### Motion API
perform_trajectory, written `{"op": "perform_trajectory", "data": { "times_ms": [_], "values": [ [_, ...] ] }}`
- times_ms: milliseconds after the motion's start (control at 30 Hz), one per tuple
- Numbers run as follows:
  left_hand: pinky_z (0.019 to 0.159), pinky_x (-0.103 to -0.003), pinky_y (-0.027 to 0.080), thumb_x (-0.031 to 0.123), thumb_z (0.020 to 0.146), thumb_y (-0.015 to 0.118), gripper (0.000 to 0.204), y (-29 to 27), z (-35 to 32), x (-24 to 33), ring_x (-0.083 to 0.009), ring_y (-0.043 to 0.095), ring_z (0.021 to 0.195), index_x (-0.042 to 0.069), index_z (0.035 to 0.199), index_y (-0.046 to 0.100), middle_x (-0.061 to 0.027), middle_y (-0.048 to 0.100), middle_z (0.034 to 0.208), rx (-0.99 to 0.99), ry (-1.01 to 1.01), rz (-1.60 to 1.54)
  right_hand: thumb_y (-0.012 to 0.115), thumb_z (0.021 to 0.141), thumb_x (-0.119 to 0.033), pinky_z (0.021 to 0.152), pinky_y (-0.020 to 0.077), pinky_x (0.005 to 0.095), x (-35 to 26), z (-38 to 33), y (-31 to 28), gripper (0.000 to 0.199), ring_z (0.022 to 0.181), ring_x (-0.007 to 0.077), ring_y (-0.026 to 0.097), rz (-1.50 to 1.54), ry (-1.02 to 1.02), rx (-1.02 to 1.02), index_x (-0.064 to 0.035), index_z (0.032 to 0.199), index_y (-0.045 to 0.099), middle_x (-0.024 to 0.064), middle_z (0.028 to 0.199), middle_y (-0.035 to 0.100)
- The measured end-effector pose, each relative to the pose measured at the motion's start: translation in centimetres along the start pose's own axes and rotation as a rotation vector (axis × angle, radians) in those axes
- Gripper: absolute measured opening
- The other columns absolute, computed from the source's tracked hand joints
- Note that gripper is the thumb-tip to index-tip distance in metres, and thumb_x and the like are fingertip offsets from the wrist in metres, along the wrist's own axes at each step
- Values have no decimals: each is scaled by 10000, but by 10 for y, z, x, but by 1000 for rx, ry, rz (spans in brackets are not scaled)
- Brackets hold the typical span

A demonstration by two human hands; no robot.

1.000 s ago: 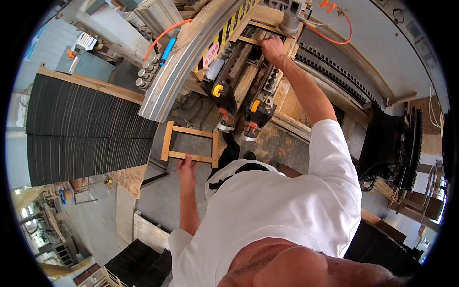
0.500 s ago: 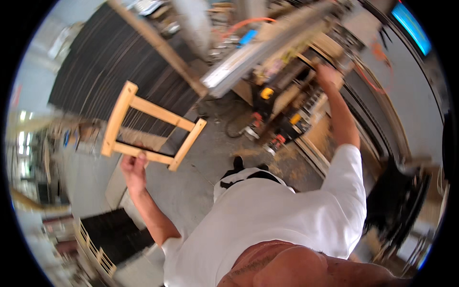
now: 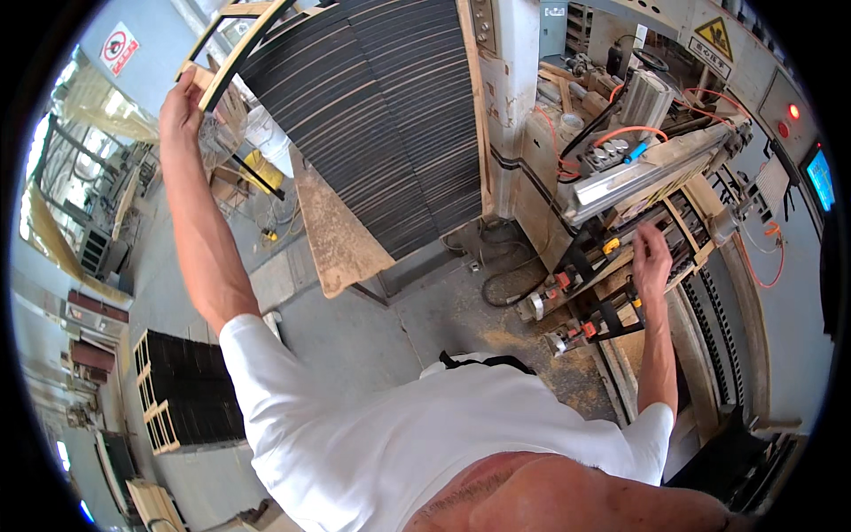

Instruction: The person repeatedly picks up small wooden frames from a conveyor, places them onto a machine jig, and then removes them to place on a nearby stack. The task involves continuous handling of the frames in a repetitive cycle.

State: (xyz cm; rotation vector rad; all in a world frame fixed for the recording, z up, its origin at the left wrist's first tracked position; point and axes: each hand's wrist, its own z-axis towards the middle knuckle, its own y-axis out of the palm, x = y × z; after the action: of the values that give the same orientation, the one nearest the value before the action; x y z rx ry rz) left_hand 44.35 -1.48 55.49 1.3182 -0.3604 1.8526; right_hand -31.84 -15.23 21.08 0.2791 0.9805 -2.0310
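My left hand (image 3: 182, 108) reaches to the upper left, its thumb and fingers closed on the edge of a light wooden frame (image 3: 247, 44) with dark sides. That frame is up beside the top of a tall stack of black-sided slats or frames (image 3: 381, 115); the picture's rim cuts off part of it. On the right, my right hand (image 3: 652, 259) is over a clamping machine (image 3: 612, 266), its fingers loosely bent and nothing visible in them. Close by, pale wooden pieces (image 3: 681, 222) lie in the machine under a metal beam (image 3: 643, 177).
A sawdust-covered board (image 3: 332, 230) juts out below the tall stack. A lower black stack with pale wooden ends (image 3: 191, 390) stands at the left. Sawdust (image 3: 519, 341) and hoses (image 3: 505, 284) are on the floor by the machine. A lit screen (image 3: 820, 177) is at the far right.
My left hand has carried the wooden frame up and away to the tall stack. My right hand has drawn back from the wooden pieces in the machine. The view has turned leftward.
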Motion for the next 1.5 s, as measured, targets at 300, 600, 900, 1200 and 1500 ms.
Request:
{"op": "perform_trajectory", "data": {
  "times_ms": [300, 600, 900, 1200, 1500],
  "values": [
    [444, -236, 454, 371, 820, 738, 315, 64, 95, -96, -120, 535, 509, 73, 886, 659, -29, 609, 703, -63, -124, 75, 645, 829, -66, 751, 513, 344, -58, -115, 50, 165, 878, 292, 656, -65, 380, -178, -10, 984, 660, 140, 986, 662],
    [714, -272, 465, 444, 911, 612, 536, 87, -35, -70, -144, 558, 825, -46, 1125, 629, -67, 625, 940, 83, 229, -158, 643, 829, -95, 724, 521, 358, -78, -196, 59, 199, 824, 289, 672, -147, 637, -179, -9, 1006, 665, 156, 948, 671],
    [895, -348, 445, 479, 881, 621, 566, 98, -51, -71, -235, 608, 969, -30, 1125, 661, -137, 685, 1065, 188, 442, 642, 643, 819, -164, 844, 503, 377, -68, -252, 77, 270, 990, 300, 641, -171, 810, -256, -86, 1074, 685, 143, 1073, 670],
    [735, -374, 463, 365, 1005, 388, 421, 115, -158, -41, -273, 562, 818, -5, 1003, 588, -134, 587, 910, 440, 1425, 808, 619, 797, -153, 747, 519, 431, -94, -299, 52, 184, 878, 337, 635, -330, 698, -77, -81, 960, 667, 130, 921, 661],
    [742, -308, 510, 237, 971, 474, 292, 284, -423, -256, -186, 582, 809, -26, 990, 599, -103, 605, 902, -1130, -235, -284, 635, 793, -166, 725, 523, 432, -158, -379, -34, 203, 871, 331, 642, -397, 901, 289, -102, 978, 686, 120, 922, 664]
  ]
}}
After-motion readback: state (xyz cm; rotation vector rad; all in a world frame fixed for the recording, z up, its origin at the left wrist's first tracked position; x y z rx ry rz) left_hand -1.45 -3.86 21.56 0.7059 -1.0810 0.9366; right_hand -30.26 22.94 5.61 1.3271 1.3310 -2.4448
